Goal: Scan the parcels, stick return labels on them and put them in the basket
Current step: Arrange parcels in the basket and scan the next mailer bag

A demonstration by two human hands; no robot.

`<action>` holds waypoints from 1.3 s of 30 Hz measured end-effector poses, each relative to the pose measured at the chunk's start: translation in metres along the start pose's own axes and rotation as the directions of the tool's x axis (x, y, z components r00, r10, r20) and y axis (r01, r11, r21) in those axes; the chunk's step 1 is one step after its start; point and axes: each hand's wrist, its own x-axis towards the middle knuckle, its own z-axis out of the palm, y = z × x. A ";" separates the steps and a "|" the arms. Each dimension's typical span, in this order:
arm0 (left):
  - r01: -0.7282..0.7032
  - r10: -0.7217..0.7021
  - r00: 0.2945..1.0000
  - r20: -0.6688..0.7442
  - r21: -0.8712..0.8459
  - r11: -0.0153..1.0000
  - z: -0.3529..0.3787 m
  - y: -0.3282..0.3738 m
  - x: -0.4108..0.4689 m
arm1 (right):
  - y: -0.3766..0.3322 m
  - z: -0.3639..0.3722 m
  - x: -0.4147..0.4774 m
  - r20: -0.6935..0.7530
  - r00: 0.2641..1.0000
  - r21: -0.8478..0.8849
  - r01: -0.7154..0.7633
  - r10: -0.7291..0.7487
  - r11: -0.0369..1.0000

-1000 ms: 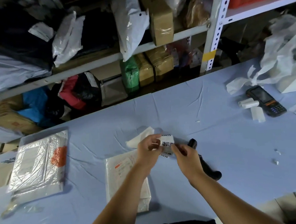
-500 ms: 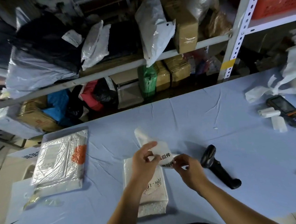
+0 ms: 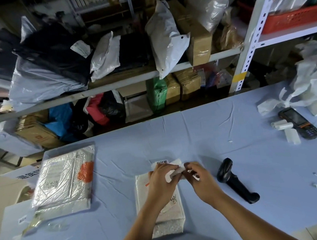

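Compared with half a second ago, the strip [image 3: 175, 171] has been brought down from its upright stand and is now bunched, nearly level, between the hands, which have been drawn closer together above the parcel's far end. On the table [image 3: 231, 124] a stack [image 3: 66, 179] of bagged parcels is seen well apart to the left, and the parcel [image 3: 163, 222] in work is laid flat below the wrists, held down by nothing. Near the right forearm a scanner [image 3: 235, 180] is left lying on its side. The left hand [image 3: 160, 181] is curled, with the strip pinched between thumb and fingers. The right hand [image 3: 200, 179] is curled too, with the strip's other end pinched at the fingertips. A printed label [image 3: 161, 162] is seen poking up behind the left knuckles. A label is judged to be in the course of peeling, and the risks are drawn from that: if the backing is pulled too sharply, the label may be torn, or curled back and stuck to itself or to a fingertip; if it is lowered unevenly onto the soft parcel, it may be set crooked, creased, or laid over the handwriting; the unpinned parcel may be dragged along; and the scanner may be knocked by the right forearm
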 end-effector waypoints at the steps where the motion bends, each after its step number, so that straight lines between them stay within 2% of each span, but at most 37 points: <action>1: 0.007 -0.007 1.000 0.007 -0.040 0.999 -0.001 0.000 0.000 | 0.000 0.000 0.000 -0.005 1.000 -0.010 0.016 -0.016 1.000; 9: 0.084 -0.075 0.995 0.059 -0.174 0.981 -0.009 -0.001 -0.002 | 0.001 0.001 -0.003 0.028 0.988 -0.206 0.153 -0.151 0.966; 14: 0.033 -0.031 0.999 0.018 -0.115 0.993 -0.016 -0.003 -0.005 | -0.006 0.004 -0.006 0.064 0.980 -0.272 0.197 -0.187 0.942; 18: 0.044 -0.046 0.999 -0.010 -0.136 0.990 -0.014 -0.004 -0.007 | -0.004 0.005 -0.006 0.088 0.989 -0.286 0.136 -0.115 0.948; 21: 0.125 -0.155 0.982 -0.108 -0.249 0.961 -0.011 -0.007 -0.005 | 0.000 0.004 -0.005 0.050 0.997 -0.296 0.073 -0.060 0.953; 23: 0.185 -0.253 0.954 -0.162 -0.347 0.919 -0.014 -0.007 -0.003 | 0.003 0.003 -0.004 -0.001 1.000 -0.301 -0.005 0.005 0.954; 25: 0.187 -0.303 0.924 -0.232 -0.416 0.890 -0.019 -0.007 -0.002 | 0.008 0.001 -0.002 -0.085 0.993 -0.309 -0.109 0.086 0.945; 28: 0.176 -0.325 0.879 -0.350 -0.395 0.902 -0.031 -0.009 -0.005 | 0.013 -0.004 0.003 -0.238 0.949 -0.299 -0.273 0.205 0.914; 30: 0.143 -0.245 0.863 -0.442 -0.250 0.957 -0.036 -0.013 -0.010 | 0.010 -0.005 0.004 -0.367 0.898 -0.249 -0.346 0.242 0.905; 32: 0.087 -0.086 0.855 -0.511 -0.023 0.996 -0.037 -0.016 -0.015 | -0.002 0.002 0.002 -0.397 0.874 -0.126 -0.353 0.279 0.927; 34: 0.008 0.094 0.844 -0.528 0.187 0.982 -0.036 -0.022 -0.021 | -0.020 0.017 0.002 -0.242 0.906 0.083 -0.337 0.347 0.938; 36: -0.102 0.264 0.818 -0.511 0.322 0.941 -0.034 -0.028 -0.029 | -0.040 0.034 0.003 -0.013 0.912 0.337 -0.381 0.409 0.861; 37: -0.158 0.335 0.803 -0.493 0.366 0.917 -0.034 -0.031 -0.032 | -0.049 0.041 0.004 0.057 0.906 0.428 -0.401 0.419 0.810; 39: -0.254 0.445 0.780 -0.439 0.427 0.868 -0.035 -0.039 -0.042 | -0.059 0.052 0.005 0.092 0.897 0.499 -0.417 0.432 0.760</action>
